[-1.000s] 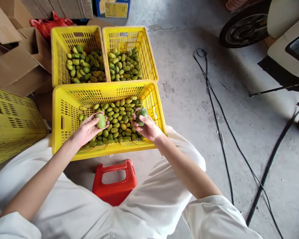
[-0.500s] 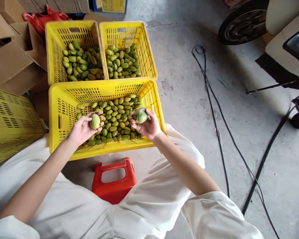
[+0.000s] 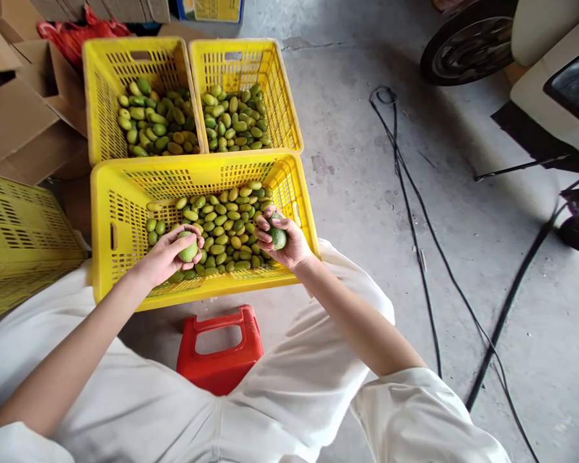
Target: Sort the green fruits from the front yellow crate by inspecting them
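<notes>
My left hand point(image 3: 171, 256) is closed around a pale green oval fruit point(image 3: 188, 247) above the near yellow crate point(image 3: 202, 297). Over the right part of that crate, my right hand point(image 3: 289, 244) has its fingers wrapped round a darker green oval fruit point(image 3: 277, 236). Many small green and yellowish fruits point(image 3: 226, 225) cover the crate's bottom below both hands. The exact kind of fruit I cannot tell.
Behind stand two more yellow crates, a left one point(image 3: 92, 103) and a right one point(image 3: 289, 96), both holding similar fruits. A red stool point(image 3: 217, 370) is between my legs. Cardboard boxes point(image 3: 19, 128) lie left; black cables point(image 3: 424, 218) and a parked vehicle point(image 3: 554, 90) are right.
Both hands have turned and closed more tightly round their fruits. The right hand's fruit now points more downward. The left hand has shifted slightly down and right.
</notes>
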Demonstrator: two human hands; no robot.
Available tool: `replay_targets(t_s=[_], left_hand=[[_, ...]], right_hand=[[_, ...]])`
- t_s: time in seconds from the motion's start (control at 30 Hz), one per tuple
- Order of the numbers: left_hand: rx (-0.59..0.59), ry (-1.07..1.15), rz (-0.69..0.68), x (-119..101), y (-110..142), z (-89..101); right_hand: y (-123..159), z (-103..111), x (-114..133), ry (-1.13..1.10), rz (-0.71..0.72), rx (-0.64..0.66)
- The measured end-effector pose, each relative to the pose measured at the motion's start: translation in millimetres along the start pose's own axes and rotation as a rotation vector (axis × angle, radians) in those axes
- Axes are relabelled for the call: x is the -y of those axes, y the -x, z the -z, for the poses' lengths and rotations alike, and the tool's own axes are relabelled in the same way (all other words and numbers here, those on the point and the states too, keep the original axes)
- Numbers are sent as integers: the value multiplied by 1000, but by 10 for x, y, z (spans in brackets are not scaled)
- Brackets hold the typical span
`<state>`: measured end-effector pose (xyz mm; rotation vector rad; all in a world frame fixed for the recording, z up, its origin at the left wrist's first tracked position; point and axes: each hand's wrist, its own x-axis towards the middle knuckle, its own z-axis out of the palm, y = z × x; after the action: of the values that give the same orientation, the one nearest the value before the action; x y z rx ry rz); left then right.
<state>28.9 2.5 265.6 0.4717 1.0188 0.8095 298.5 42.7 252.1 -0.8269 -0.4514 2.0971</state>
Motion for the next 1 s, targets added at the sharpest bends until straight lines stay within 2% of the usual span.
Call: replay_targets(t_s=[0.17,0.33,0.43,0.67,0.87,1.0], left_hand=[[-69,125,-4,-4,-50,23],[-25,93,39,-4,-41,76],[-12,60,42,28,-36,79],[-187,158,73,54,-23,14],[-154,186,36,34,-48,-3],[-201,303,57,-9,-58,-9]], right_hand=[[-15,-20,-6,60,-2,-132],[-60,36,-54,141,-17,-73],[-75,99,-107,131,0,-94],[-81,154,-101,-33,-58,-83],[-116,220,-139,48,-120,-46],[-140,299,-153,20,-98,-33]])
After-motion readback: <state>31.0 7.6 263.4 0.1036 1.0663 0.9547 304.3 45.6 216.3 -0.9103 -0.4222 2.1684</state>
